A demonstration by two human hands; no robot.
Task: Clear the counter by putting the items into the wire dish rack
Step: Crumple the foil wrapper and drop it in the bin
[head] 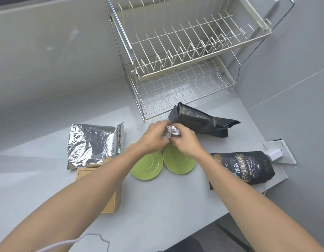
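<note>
Above the two green saucers (162,162), a small crumpled foil packet (171,133) is gripped between both hands, the left hand (154,138) and the right hand (186,142) each closed around it from its own side. Just behind the hands, a black bag (201,122) is laid on its side on the grey counter (157,206), right in front of the wire dish rack (177,57), whose two tiers are seen bare. Faint gold lettering is carried on this bag, too dim to be read. On the right, a second black pouch (243,167) is printed with "Treasure" and "BLUE MOUNTAIN" beside Chinese characters. To the left, a large silver foil bag (93,143) is rested partly over a wooden box (101,190). No writing can be made out on either.
</note>
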